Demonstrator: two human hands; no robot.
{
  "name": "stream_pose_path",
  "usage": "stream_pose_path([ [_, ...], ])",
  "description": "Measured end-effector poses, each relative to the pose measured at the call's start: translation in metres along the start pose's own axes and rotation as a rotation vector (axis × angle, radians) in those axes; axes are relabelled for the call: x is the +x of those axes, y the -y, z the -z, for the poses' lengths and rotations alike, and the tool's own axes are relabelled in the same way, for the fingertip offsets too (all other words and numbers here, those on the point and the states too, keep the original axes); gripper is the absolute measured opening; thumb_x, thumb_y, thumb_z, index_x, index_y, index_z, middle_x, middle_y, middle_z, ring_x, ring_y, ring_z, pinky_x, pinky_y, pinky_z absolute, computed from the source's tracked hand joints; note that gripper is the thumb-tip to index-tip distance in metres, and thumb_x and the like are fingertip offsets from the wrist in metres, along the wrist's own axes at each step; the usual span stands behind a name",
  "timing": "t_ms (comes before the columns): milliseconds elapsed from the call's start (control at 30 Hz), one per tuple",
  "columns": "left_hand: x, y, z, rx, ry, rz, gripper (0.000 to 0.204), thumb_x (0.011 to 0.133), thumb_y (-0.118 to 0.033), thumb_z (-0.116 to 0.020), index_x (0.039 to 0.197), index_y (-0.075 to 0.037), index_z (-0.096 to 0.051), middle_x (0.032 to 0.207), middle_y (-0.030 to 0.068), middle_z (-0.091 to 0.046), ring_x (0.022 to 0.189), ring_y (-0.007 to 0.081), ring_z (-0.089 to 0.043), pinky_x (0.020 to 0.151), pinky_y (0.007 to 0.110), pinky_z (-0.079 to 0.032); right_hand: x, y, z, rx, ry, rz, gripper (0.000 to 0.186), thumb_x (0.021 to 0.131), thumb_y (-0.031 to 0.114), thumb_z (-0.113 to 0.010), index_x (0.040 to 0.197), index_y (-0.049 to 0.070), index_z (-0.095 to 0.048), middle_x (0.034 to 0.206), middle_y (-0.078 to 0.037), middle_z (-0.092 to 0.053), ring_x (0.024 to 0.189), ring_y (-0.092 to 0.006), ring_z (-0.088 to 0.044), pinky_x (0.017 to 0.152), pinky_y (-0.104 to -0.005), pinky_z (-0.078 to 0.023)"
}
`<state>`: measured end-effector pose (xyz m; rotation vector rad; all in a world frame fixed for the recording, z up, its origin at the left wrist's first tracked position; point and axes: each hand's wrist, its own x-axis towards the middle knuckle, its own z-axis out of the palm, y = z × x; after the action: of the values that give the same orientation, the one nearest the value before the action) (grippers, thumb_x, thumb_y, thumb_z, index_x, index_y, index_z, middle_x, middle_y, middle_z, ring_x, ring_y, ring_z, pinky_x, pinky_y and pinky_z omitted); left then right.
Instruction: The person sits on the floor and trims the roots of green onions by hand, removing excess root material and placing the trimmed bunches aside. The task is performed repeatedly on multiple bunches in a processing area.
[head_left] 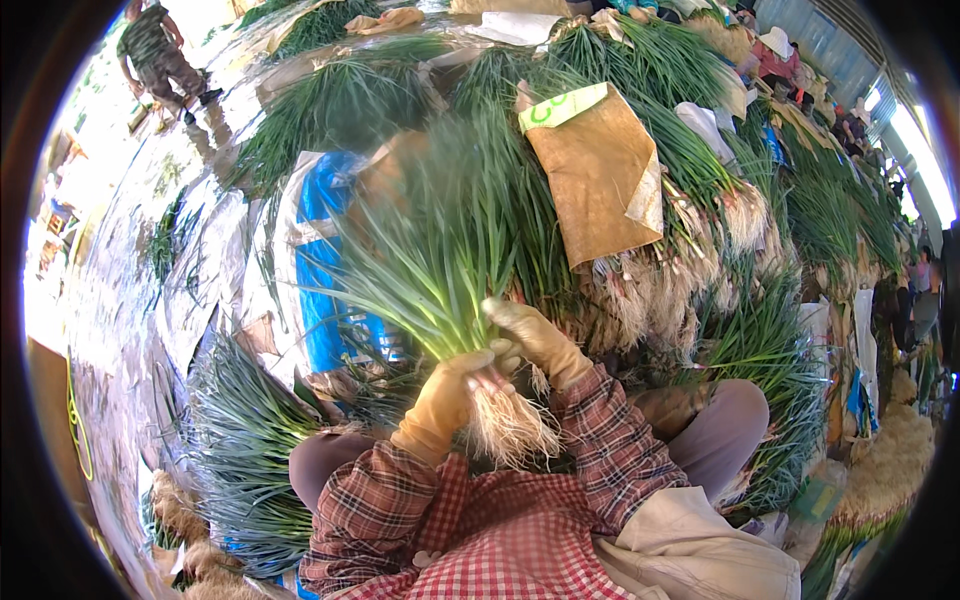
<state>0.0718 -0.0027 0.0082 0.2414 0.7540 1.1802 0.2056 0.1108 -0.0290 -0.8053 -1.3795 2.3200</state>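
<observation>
A bunch of spring onions (440,290) is held up in front of me, its green leaves fanning away and its pale roots (510,425) hanging toward my lap. Around the white stems just above the roots, my left hand (440,402) is closed, in a yellowish glove. My right hand (545,345), gloved alike, grips the right side of the same bunch, a little higher up. Some of its fingers are hidden behind the stems and leaves. The leaf tips are blurred.
Beyond the bunch, a brown paper sheet (595,175) lies over heaped spring onions (690,260) with roots toward me. Another heap (250,450) is by my left knee. A blue-and-white sack (325,260) lies at left. One person (160,55) stands far left; others are far right.
</observation>
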Motion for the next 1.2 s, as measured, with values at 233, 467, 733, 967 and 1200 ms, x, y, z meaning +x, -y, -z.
stream_pose_path([
  [233,0.006,0.004,-0.002,0.275,-0.198,-0.015,0.022,0.09,-0.005,-0.057,0.097,0.014,-0.063,0.079,0.021,-0.067,0.07,0.0303,-0.068,0.065,0.041,-0.06,-0.005,-0.002,-0.01,-1.287,-0.503,0.05,0.038,0.095,0.039,-0.057,0.08,0.005,-0.062,0.065,-0.01,-0.061,0.053,-0.0209,-0.058,0.05,-0.0351,-0.049],
  [467,0.012,0.005,-0.001,0.154,-0.194,-0.078,0.025,0.094,-0.011,-0.052,0.091,0.008,-0.067,0.068,0.0138,-0.064,0.059,0.0192,-0.061,0.056,0.023,-0.05,0.03,-0.072,-0.023,0.618,-0.303,0.353,0.049,0.098,0.046,-0.051,0.076,0.004,-0.063,0.057,-0.005,-0.057,0.043,-0.0158,-0.052,0.037,-0.0329,-0.041],
  [733,0.002,0.005,-0.01,0.113,-0.034,-0.162,0.019,0.095,-0.013,-0.049,0.094,0.003,-0.059,0.074,0.0064,-0.057,0.065,0.0148,-0.057,0.06,0.025,-0.048,0.042,-0.082,-0.008,0.618,-0.446,0.342,0.047,0.097,0.045,-0.053,0.077,0.004,-0.064,0.056,-0.006,-0.055,0.044,-0.0162,-0.053,0.038,-0.0328,-0.043],
  [967,-0.039,-0.058,-0.046,-0.396,0.281,-0.106,0.032,0.085,-0.006,-0.066,0.113,0.004,-0.054,0.091,0.008,-0.061,0.071,0.0102,-0.057,0.054,0.023,-0.055,0.002,-0.132,-0.038,-0.387,-0.111,0.069,0.046,0.095,0.044,-0.056,0.078,0.003,-0.065,0.056,-0.006,-0.054,0.045,-0.0166,-0.054,0.038,-0.0327,-0.044],
  [1200,-0.085,-0.101,-0.06,-0.358,0.427,-0.425,0.057,0.089,-0.008,-0.061,0.14,0.001,-0.037,0.106,0.0032,-0.051,0.065,0.0084,-0.041,0.055,0.023,-0.051,0.007,-0.036,0.033,-1.529,-0.843,-0.165,0.041,0.092,0.042,-0.059,0.075,0.005,-0.063,0.063,-0.004,-0.059,0.053,-0.0194,-0.057,0.052,-0.0369,-0.048],
])
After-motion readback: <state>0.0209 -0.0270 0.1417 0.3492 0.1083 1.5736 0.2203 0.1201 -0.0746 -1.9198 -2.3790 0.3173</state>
